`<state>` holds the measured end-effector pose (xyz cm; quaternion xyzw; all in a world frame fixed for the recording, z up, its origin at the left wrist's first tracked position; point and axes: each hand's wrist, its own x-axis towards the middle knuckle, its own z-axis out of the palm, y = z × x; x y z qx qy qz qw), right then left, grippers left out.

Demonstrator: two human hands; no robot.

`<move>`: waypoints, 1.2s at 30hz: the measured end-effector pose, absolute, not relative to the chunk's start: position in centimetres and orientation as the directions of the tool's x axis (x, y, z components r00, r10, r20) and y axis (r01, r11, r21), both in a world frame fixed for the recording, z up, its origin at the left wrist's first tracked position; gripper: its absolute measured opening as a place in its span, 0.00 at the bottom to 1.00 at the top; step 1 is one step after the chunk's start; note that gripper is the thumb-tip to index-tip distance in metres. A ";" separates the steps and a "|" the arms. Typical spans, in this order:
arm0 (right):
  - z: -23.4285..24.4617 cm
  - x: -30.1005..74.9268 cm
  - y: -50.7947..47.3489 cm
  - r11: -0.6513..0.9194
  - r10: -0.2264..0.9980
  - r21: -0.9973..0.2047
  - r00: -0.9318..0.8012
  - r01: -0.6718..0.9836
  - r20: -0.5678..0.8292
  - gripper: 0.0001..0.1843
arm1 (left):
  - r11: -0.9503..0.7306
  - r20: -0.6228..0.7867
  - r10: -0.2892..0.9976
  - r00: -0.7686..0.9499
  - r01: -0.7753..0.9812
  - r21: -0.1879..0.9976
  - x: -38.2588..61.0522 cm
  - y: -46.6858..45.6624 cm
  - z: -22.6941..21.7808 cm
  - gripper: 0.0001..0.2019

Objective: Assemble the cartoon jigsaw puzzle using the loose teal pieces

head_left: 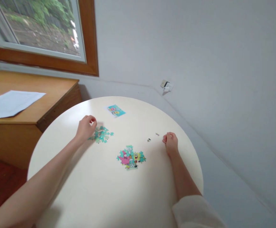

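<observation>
A partly joined cartoon jigsaw lies in the middle of a round cream table. A heap of loose teal pieces sits to its upper left. My left hand rests at the heap's left edge, fingers curled in a pinch; what it holds is hidden. My right hand lies on the table to the right, closed in a fist, beside two small dark pieces. A small picture card lies near the far edge.
A wooden desk with a white sheet of paper stands to the left under a window. Grey walls meet in a corner behind the table, with a white wall socket there.
</observation>
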<state>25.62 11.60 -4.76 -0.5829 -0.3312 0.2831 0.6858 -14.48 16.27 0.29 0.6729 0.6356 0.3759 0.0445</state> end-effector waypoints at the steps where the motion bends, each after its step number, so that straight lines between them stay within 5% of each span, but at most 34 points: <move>1: -4.6 25.6 11.5 0.165 0.776 -0.986 0.619 -0.014 0.121 0.20 | -0.171 0.447 0.885 -0.130 0.802 0.572 -15.1 16.4 -0.3 0.05; 7: -3.6 25.6 10.7 0.146 0.858 -0.983 0.509 -0.114 0.068 0.17 | -0.033 0.331 0.868 -0.371 0.622 0.783 -17.5 17.2 -0.8 0.04; 18: -3.3 25.1 10.5 0.122 0.879 -0.992 0.467 -0.031 0.094 0.14 | 0.015 0.097 0.973 -0.211 0.477 0.879 -17.4 17.6 -2.0 0.06; 31: -3.6 25.6 10.7 0.136 0.874 -0.990 0.473 -0.021 0.110 0.16 | -0.055 0.101 0.994 -0.040 0.613 0.788 -17.5 17.7 -2.4 0.08; 36: -3.7 25.7 10.7 0.114 0.881 -0.993 0.464 -0.023 0.091 0.16 | -0.057 0.226 0.962 -0.155 0.694 0.718 -17.4 17.1 -1.2 0.07</move>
